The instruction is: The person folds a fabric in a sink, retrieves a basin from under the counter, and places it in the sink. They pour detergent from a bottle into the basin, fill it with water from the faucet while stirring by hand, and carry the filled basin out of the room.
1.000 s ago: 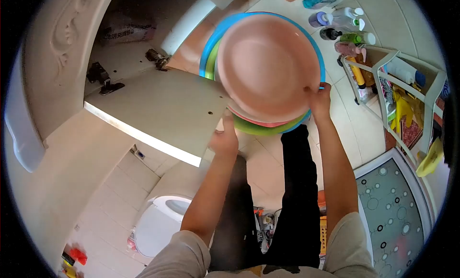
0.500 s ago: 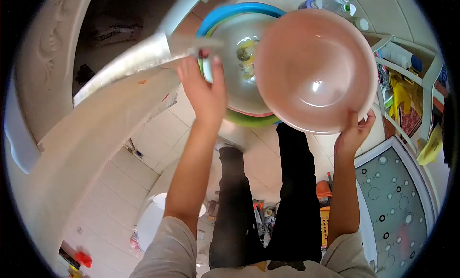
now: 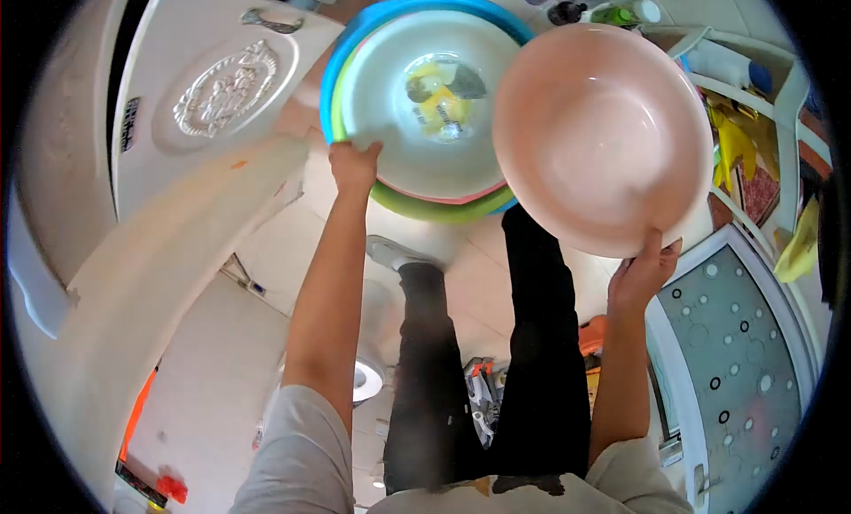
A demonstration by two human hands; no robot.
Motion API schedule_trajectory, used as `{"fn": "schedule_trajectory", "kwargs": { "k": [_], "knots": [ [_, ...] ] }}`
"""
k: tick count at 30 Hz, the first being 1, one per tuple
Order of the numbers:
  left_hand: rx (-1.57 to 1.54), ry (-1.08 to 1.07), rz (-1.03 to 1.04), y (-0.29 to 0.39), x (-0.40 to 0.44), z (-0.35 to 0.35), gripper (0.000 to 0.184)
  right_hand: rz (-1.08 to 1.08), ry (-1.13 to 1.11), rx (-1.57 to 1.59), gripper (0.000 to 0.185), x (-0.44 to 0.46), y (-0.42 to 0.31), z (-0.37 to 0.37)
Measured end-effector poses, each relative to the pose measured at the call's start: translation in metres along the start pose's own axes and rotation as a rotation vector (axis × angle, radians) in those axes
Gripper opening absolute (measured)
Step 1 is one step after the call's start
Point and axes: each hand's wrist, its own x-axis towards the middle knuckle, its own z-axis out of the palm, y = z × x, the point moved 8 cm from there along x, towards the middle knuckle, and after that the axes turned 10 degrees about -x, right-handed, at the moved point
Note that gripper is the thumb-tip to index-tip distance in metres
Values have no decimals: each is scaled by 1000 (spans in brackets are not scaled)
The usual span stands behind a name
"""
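Observation:
A pink basin (image 3: 603, 133) hangs tilted at the right, its lower rim pinched in my right hand (image 3: 643, 270). Beside it stands a nested stack: a whitish basin (image 3: 381, 97) with a yellow and grey print on its bottom, inside green (image 3: 408, 206) and blue (image 3: 355, 35) basins, with a pink rim showing between. My left hand (image 3: 355, 164) is closed on the stack's near left rim; exactly which rims its fingers hold is hidden. The pink basin overlaps the stack's right edge.
A white cabinet door (image 3: 213, 89) with carved relief is closed at the upper left. Bottles (image 3: 620, 13) stand at the upper right, beside a rack (image 3: 789, 115) with yellow gloves. A glass-panelled door (image 3: 745, 337) is at the lower right, and a grey shoe (image 3: 394, 253) below the stack.
The cabinet door has swung shut. My left hand has left it and taken hold of the stack's rim. The pink basin has been lifted off the stack to the right, uncovering the whitish basin.

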Motion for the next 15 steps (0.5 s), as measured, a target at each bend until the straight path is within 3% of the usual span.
{"fn": "schedule_trajectory", "kwargs": {
  "k": [1, 3, 6, 10, 15],
  "knots": [
    [64, 80, -67, 0, -23, -2, 54, -31, -7, 4, 20, -1, -4, 1],
    [52, 14, -307, -38, -38, 10, 47, -58, -19, -1, 19, -1, -10, -1],
    [-71, 13, -367, -4, -62, 0, 40, -56, -35, -39, 18, -3, -20, -1],
    [-547, 10, -208, 54, -89, -19, 27, -123, -102, -116, 22, -6, -36, -2],
    [-698, 4, -141, 94, -130, -61, 22, 6, -234, -61, 32, -25, -35, 4]
  ]
}}
